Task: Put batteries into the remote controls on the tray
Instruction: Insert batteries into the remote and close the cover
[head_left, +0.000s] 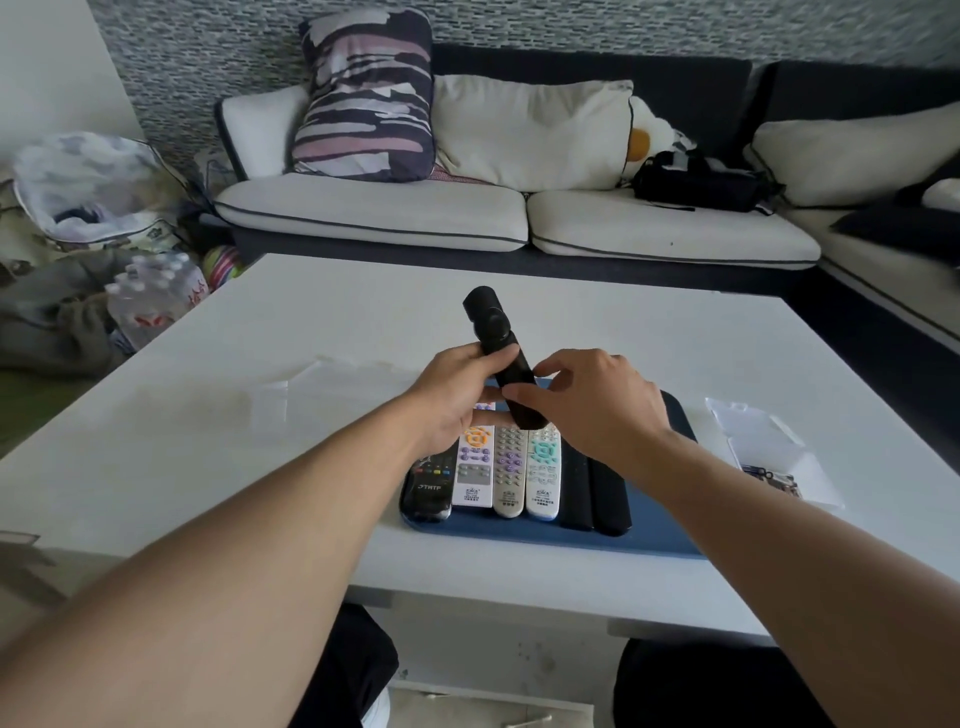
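**Black remote lifted off tray for battery fit**

Both arms reach fwd over the blue tray (670, 545), the landmark here. On the tray's near-left part lie four remotes side by side: a black one (428, 488), then three light ones w/ coloured buttons; two dark remotes sit just right of them. Above the tray's far edge, the left hand (457, 400) grips a slim black remote (501, 358), tilted away, while the right hand (597, 400) pinches its near end w/ curled fingers. Step in hand looks like opening the battery cover; next move prob. calls for sliding it off, then fetching cells. Right of the tray lies clear packaging (763, 441); batteries there can't be confirmed.
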